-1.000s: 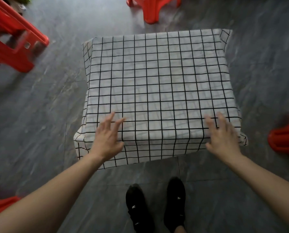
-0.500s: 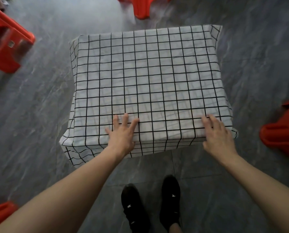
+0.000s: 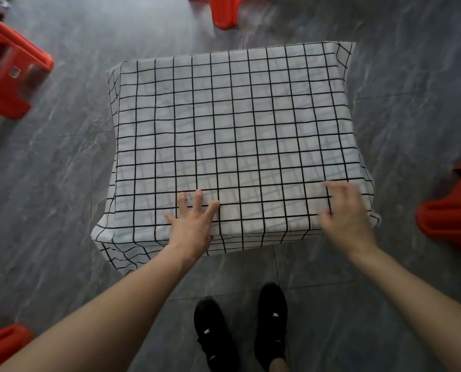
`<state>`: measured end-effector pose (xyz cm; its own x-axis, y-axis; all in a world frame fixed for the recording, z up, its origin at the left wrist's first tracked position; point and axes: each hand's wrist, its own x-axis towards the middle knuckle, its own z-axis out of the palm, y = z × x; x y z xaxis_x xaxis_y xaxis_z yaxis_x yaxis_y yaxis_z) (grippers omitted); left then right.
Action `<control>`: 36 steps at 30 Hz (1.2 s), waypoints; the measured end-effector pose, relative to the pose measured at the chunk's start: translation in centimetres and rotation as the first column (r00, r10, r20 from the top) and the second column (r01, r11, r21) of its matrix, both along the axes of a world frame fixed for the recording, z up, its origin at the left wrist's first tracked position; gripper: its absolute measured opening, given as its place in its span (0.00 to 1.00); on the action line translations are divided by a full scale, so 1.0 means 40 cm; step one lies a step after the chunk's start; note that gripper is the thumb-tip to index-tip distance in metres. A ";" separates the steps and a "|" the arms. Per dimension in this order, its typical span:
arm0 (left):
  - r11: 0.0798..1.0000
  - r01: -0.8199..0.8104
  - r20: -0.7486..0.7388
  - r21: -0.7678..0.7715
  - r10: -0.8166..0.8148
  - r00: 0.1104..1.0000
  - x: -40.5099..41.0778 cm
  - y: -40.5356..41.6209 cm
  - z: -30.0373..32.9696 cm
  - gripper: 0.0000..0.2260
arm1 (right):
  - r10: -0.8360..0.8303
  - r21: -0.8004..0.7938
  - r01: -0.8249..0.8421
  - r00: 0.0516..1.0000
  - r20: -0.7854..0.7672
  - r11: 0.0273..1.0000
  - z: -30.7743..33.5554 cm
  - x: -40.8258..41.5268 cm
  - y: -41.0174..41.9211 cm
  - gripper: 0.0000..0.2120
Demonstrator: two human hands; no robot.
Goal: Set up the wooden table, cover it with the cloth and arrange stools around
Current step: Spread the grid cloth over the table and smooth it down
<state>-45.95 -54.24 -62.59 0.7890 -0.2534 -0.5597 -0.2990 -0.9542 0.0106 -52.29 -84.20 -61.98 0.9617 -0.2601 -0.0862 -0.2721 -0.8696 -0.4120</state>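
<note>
The wooden desk itself is wholly hidden under a white cloth with a black grid pattern (image 3: 232,140), which drapes over all four edges and bunches at the near left corner. Four red plastic stools are each cut off by the frame: one at the upper left (image 3: 6,76), one at the top edge (image 3: 224,12), one at the right edge (image 3: 449,210), and a sliver at the lower left corner (image 3: 1,347). They stand well apart from the covered desk on the grey marbled floor (image 3: 63,170).

The left hand (image 3: 193,222) lies flat on the cloth at the near edge, fingers straight and spread wide. The right hand (image 3: 344,213) is blurred; it rests on the cloth near the near right corner, fingers seemingly extended, though whether they press or pinch the fabric I cannot tell. Both bare forearms reach forward from the lower corners. Two black shoes (image 3: 240,326) stand just before the desk.
</note>
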 end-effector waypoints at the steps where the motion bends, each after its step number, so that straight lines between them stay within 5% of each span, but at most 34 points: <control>1: 1.000 0.002 0.001 0.003 -0.002 1.000 0.000 0.000 0.000 0.34 | 0.116 0.025 -0.116 0.993 -0.006 0.993 0.002 0.011 0.067 0.23; 5: 1.000 0.013 0.007 0.012 -0.013 1.000 -0.007 0.001 0.000 0.35 | 0.350 0.067 -0.345 0.934 -0.078 0.936 -0.008 0.023 0.301 0.18; 9: 1.000 0.011 0.009 0.000 -0.011 1.000 -0.015 0.001 -0.004 0.35 | 0.174 0.051 -0.169 0.976 -0.127 0.984 -0.027 0.033 0.356 0.14; 15: 0.985 -0.027 0.024 -0.172 0.032 0.999 -0.061 0.053 -0.032 0.42 | 0.268 -0.048 -0.277 0.954 -0.133 0.960 -0.044 0.024 0.339 0.15; 18: 0.943 -0.195 0.110 -0.270 0.231 0.967 -0.094 0.150 -0.038 0.41 | 0.247 -0.097 -0.266 0.954 -0.171 0.959 -0.046 0.015 0.349 0.18; 21: 0.829 -0.487 0.096 -0.275 0.528 0.844 -0.143 0.296 -0.036 0.42 | 0.211 -0.116 -0.238 0.956 -0.205 0.964 -0.054 0.009 0.371 0.22; 25: 0.879 -0.305 0.219 -0.366 0.400 0.890 -0.162 0.440 -0.033 0.41 | 0.199 -0.123 -0.229 0.956 -0.216 0.966 -0.058 0.011 0.381 0.23; 28: 0.672 -0.604 0.153 -0.430 0.713 0.684 -0.143 0.467 -0.022 0.35 | 0.216 -0.142 -0.247 0.955 -0.202 0.959 -0.052 0.006 0.382 0.23; 30: 0.617 -0.726 -0.079 -0.303 0.743 0.664 -0.127 0.458 -0.028 0.26 | 0.212 -0.143 -0.246 0.954 -0.214 0.959 -0.048 0.004 0.388 0.23; 32: 0.749 -0.661 -0.263 -0.044 0.630 0.731 -0.121 0.442 -0.037 0.23 | 0.195 -0.148 -0.233 0.953 -0.234 0.961 -0.047 0.006 0.398 0.23; 36: 0.803 -0.553 -0.280 0.222 0.596 0.753 -0.119 0.460 -0.063 0.27 | 0.169 -0.142 -0.210 0.952 -0.255 0.967 -0.041 0.012 0.416 0.23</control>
